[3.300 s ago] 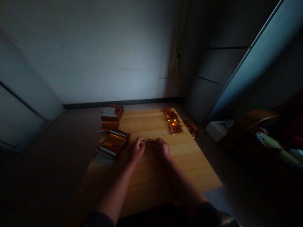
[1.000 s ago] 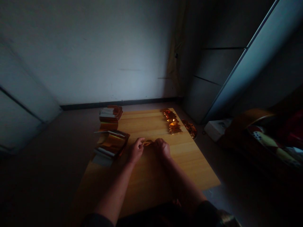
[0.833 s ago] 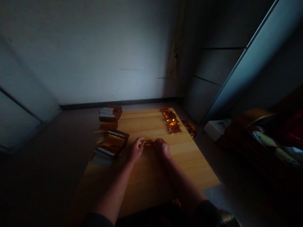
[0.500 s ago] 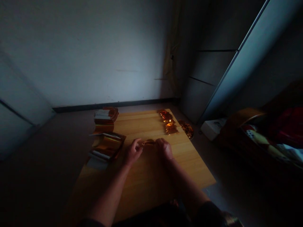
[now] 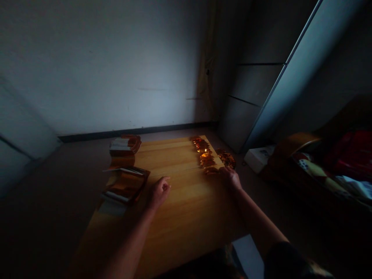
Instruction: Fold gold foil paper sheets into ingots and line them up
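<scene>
My right hand is at the right edge of the wooden table, its fingers closed on the end of a folded gold foil paper. That piece lies at the near end of a row of folded gold foil pieces. My left hand hovers over the middle left of the table, holding nothing; its fingers are loosely curled, with the index finger and thumb apart. To its left lies a stack of gold foil sheets with pale edges. A second stack of foil sheets sits behind it.
The wooden table stands before a pale wall. A heap of shiny foil pieces is beyond its right edge, lower down. A white box rests on the floor by the cabinet. A wooden seat piled with cloth is at right.
My right hand has carried the folded foil paper from the middle of the table rightward to the row's near end. My left hand has let go of it and stayed near the left stacks.
</scene>
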Available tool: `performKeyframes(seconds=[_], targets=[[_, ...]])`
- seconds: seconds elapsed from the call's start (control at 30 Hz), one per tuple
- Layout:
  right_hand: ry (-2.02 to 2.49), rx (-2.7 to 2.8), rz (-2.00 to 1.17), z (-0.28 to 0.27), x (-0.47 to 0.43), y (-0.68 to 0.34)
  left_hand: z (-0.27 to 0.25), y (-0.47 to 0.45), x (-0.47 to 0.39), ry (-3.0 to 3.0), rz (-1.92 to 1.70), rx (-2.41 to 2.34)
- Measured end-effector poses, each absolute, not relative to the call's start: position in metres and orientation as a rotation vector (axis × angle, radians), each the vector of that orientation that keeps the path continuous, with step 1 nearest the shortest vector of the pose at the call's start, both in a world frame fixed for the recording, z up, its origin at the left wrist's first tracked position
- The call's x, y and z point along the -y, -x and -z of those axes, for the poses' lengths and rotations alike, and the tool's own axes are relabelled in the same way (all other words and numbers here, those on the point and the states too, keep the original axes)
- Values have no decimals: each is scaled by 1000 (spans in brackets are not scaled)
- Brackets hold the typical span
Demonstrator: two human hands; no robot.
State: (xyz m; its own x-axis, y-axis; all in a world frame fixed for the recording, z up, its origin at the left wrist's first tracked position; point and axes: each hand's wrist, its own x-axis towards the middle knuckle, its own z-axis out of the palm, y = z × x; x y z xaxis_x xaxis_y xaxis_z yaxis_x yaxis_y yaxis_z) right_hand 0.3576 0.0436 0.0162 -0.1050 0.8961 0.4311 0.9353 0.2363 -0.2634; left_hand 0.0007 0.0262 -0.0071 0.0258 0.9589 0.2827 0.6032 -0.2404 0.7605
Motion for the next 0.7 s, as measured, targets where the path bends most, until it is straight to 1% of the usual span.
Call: performKeyframes(seconds=[0.4,0.7], targets=[[1688,2034,103,-10,-66,-360,6,1,-23,-1889,-1050,-1623],[1777,2010,193,-8,-74,-351,5,1,-22,-1898,-1044,-1626]])
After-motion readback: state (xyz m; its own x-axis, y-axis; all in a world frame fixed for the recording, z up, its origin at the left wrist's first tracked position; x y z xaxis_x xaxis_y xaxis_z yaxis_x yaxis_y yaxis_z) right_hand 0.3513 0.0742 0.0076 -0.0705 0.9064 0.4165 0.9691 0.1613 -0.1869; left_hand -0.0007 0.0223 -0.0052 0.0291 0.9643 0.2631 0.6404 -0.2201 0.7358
